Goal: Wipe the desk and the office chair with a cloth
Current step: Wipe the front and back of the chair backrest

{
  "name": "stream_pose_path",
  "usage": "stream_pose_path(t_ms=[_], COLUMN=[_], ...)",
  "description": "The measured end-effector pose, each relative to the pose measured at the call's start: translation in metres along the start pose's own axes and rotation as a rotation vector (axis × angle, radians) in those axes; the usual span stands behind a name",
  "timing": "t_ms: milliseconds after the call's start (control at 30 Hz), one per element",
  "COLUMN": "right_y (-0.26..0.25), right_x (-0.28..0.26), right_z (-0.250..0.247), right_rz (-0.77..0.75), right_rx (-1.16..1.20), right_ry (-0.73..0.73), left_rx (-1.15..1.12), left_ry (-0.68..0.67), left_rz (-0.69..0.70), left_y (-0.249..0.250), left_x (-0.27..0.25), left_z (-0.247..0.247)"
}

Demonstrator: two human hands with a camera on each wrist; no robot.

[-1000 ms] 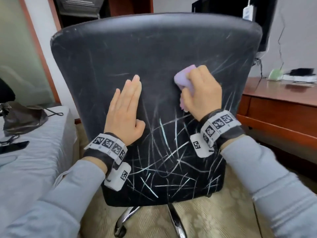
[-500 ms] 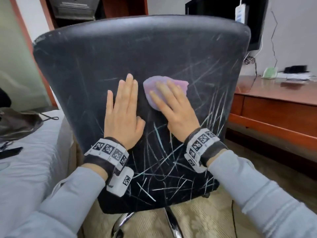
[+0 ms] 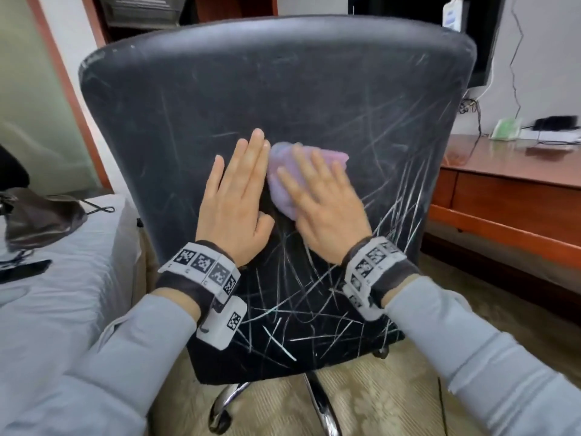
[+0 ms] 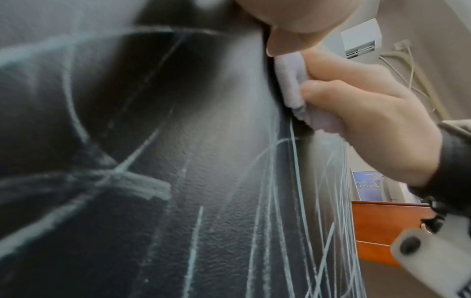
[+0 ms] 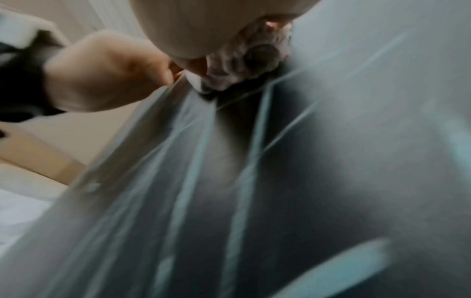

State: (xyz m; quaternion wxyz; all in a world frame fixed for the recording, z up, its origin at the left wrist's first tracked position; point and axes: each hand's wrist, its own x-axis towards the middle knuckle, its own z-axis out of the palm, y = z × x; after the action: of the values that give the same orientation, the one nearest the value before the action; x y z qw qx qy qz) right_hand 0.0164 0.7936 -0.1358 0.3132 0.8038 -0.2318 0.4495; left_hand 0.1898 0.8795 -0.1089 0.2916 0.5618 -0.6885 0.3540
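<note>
The black office chair's backrest [image 3: 283, 99], covered in pale scratch marks, fills the head view. My left hand [image 3: 239, 196] lies flat on its middle with the fingers straight and together. Right beside it, my right hand [image 3: 320, 199] presses a purple cloth [image 3: 281, 174] against the backrest with spread, straight fingers; the cloth nearly touches the left hand's fingers. The left wrist view shows the cloth [image 4: 290, 80] squeezed between the right hand [image 4: 369, 125] and the backrest [image 4: 178, 181]. In the blurred right wrist view the bunched cloth [image 5: 244, 60] sits under my palm, with the left hand [image 5: 102, 74] beside it.
A reddish wooden desk [image 3: 518, 171] stands at the right, carrying a green object [image 3: 506, 129] and cables. A dark screen [image 3: 408, 7] hangs behind the chair. A bed [image 3: 63, 294] with a black bag [image 3: 41, 215] is at the left. The chrome chair base [image 3: 317, 401] stands on beige carpet.
My right hand went from gripping the bunched cloth at the upper right to pressing it flat, and slid it left and down to beside the left hand. The left hand stayed put.
</note>
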Motion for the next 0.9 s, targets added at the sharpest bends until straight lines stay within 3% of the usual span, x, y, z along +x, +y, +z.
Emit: stream_pose_path(t_ms=[133,233,367,467,533,633,733,900], right_y=[0.049,0.020,-0.053,-0.029,0.010,0.054,0.032,-0.053], right_x=[0.010,0.023,0.024,0.017,0.013,0.010,0.008,-0.061], right_z=[-0.020,-0.011,0.019,0.012,-0.003,-0.027,-0.012,0.045], right_rz=[0.445,0.597,0.258,0.134,0.273,0.616,0.647,0.199], right_rx=[-0.009,0.112,0.117,0.009,-0.071,-0.021,0.068,0.012], right_ry=[0.161,0.252,0.031,0.018,0.066,0.175,0.226,-0.167], left_rx=[0.011,-0.017,-0.136,-0.094,-0.047,-0.056,-0.116,-0.085], left_ry=[-0.040,-0.041,-0.028,-0.069,-0.100,-0.103,-0.104,-0.104], left_rz=[0.021,0.016,0.004,0.047,0.058,0.040,0.026,-0.003], left_y=[-0.001,0.004,0.001,-0.012,-0.016,-0.014,-0.007,-0.005], left_x=[-0.001,-0.001,-0.001,-0.006,-0.008,-0.007,-0.010,-0.018], left_z=[-0.006,-0.004,-0.003,-0.011,-0.016,-0.016,-0.011,-0.001])
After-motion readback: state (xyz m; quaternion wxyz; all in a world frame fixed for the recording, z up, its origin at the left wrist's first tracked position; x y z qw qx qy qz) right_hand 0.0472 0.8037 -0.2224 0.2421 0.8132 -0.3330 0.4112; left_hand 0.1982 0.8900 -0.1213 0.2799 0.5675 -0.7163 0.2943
